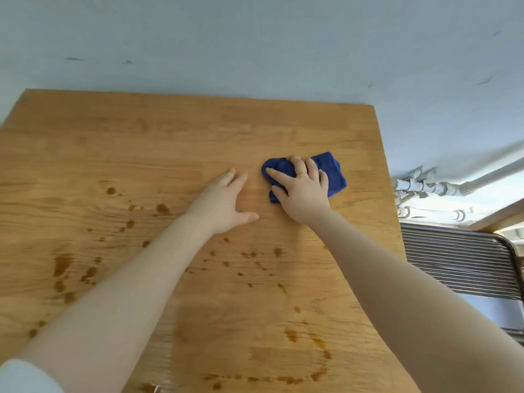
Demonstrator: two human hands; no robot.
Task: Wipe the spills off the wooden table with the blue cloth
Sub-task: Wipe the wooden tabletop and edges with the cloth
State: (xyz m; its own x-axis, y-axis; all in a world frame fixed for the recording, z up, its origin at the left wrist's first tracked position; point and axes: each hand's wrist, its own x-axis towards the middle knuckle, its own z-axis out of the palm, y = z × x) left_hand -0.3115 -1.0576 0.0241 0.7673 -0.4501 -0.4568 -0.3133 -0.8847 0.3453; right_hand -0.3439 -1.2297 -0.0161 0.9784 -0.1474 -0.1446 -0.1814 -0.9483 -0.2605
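A pale blue wall (255,38) is being faced by the wooden worktop (170,143), dotted with brown spills (63,263). The left hand (224,204) is being laid flat, fingers apart; the blue cloth (333,173) is being pressed far-right under the right hand (303,194), fingers spread.

Pale blue wall (255,38) behind; white pipes (442,188), ribbed metal chair (459,265) at right.

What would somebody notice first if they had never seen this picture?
Probably the crumpled dark blue cloth, bright against the light wooden table, with the right hand pressing on it toward the far right side. Next, the brown splashes of spilled liquid dotted over the near half of the table, while the left hand lies flat on bare wood beside the cloth.
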